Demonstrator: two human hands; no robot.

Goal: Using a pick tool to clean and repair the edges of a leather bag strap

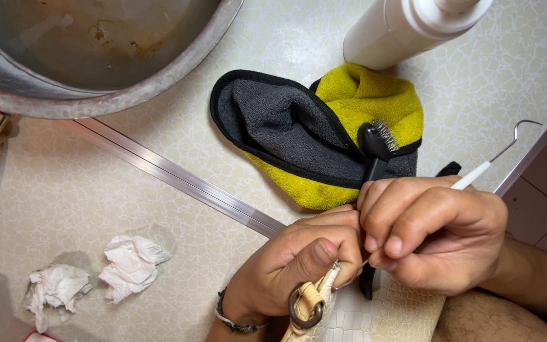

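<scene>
Item: cream bag (375,316) with a scale-pattern surface, at the lower centre of the frame, partly cut off by the bottom edge. Left hand (292,266) closes around its upper corner by the round metal ring (305,304) and strap tab, fingers curled tight. Right hand (432,231) pinches a thin white-handled pick (476,174) pen-fashion, fingers drawn close; its working tip is hidden between the two hands, so contact with the bag cannot be confirmed. Orientation: the pick's long axis runs diagonally, its free hooked wire end (527,130) pointing to the upper right of the frame, the hidden end aimed lower left toward the ring corner. The bag's long axis cannot be told, most of it being out of view. Nearby: black brush (378,142) lying on a yellow-and-grey cloth (324,133) at centre; white bottle (406,25) at upper right; metal basin (96,101) at upper left; crumpled tissues (96,275) at lower left; metal strip (178,177) crossing the floor (159,145) diagonally. Risks, as judged: the point may slip and scratch the bag's surface or prick the left fingers, since they sit just beside the tip; the hooked end may snag the cloth.
</scene>
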